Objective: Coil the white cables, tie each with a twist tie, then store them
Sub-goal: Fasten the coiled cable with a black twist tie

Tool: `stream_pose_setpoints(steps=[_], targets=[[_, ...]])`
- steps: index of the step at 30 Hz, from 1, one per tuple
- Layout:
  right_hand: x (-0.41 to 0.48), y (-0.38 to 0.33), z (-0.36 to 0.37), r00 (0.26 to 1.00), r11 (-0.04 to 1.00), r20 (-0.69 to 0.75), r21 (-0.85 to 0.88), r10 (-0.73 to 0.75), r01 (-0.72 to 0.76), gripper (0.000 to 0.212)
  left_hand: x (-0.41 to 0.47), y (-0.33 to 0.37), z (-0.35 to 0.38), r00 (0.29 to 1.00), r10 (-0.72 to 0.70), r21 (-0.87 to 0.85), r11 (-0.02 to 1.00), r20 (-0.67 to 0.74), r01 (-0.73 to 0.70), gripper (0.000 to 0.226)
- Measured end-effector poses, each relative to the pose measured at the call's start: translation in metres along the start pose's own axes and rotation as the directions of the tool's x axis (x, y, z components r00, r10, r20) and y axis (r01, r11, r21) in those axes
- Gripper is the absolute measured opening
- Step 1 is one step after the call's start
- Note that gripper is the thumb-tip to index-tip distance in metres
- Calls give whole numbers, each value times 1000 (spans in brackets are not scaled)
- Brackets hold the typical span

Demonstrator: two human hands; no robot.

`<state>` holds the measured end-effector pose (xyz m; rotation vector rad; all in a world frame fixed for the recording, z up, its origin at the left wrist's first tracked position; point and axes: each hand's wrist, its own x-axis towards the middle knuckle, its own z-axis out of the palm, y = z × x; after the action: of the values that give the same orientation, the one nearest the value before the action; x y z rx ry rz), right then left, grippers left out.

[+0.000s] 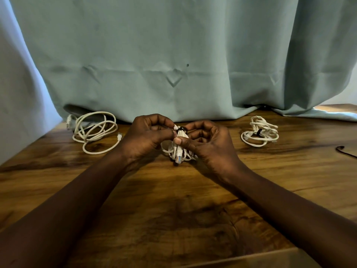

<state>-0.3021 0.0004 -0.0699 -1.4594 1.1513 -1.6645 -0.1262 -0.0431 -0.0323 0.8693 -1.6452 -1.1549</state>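
Two arms (77, 200) reach over the wooden table (173, 219). The left hand (146, 134) and right hand (204, 141) pinch the coiled white cable (179, 149) mid-table, tying its black twist tie (181, 129). Next it likely needs tight twists; a loose cable (92, 130) waits left.

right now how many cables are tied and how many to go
Done: the right cable lies coiled and tied. In hand: left hand and right hand pinch the middle cable, a tie at its top. Left: the left cable, loose and untied; a spare tie lies far right. Storing looks still to do.
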Motion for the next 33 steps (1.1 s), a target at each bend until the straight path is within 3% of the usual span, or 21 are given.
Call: stream_pose_setpoints(steps=[11, 15, 20, 23, 26, 28, 30, 32, 33], targets=[[-2, -1, 0, 995, 987, 43, -135, -86, 91, 46, 3, -8, 1, 998, -34, -41, 999, -59, 32, 15], [0, 1, -4, 996, 994, 30, -67, -83, 84, 44, 3, -20, 8, 981, 161, 17, 987, -108, -160, 10], [2, 0, -7, 994, 991, 79, 117, -80, 70, 44, 3, -31, 14, 942, 331, 127, 938, -62, -321, 18], [2, -4, -9, 988, 985, 113, 151, -105, 87, 38, 1, -29, 10, 875, 479, 351, 833, -69, -428, 22], [0, -7, -9, 981, 983, 136, 137, -139, 120, 35, 2, -21, -2, 759, 651, 660, 581, -24, -477, 27], [1, -8, -10, 977, 984, 147, 112, -153, 138, 34, 3, -18, -6, 733, 680, 738, 492, 4, -461, 27], [1, -9, -11, 974, 986, 163, 73, -159, 149, 31, 5, -17, -7, 791, 612, 649, 611, -24, -453, 18], [1, -9, -12, 972, 987, 175, 37, -160, 156, 32, 6, -13, -7, 889, 456, 383, 829, -42, -407, 2], [1, -10, -12, 971, 988, 179, 18, -157, 156, 32, 6, -11, -7, 919, 393, 289, 883, -18, -371, 3]])
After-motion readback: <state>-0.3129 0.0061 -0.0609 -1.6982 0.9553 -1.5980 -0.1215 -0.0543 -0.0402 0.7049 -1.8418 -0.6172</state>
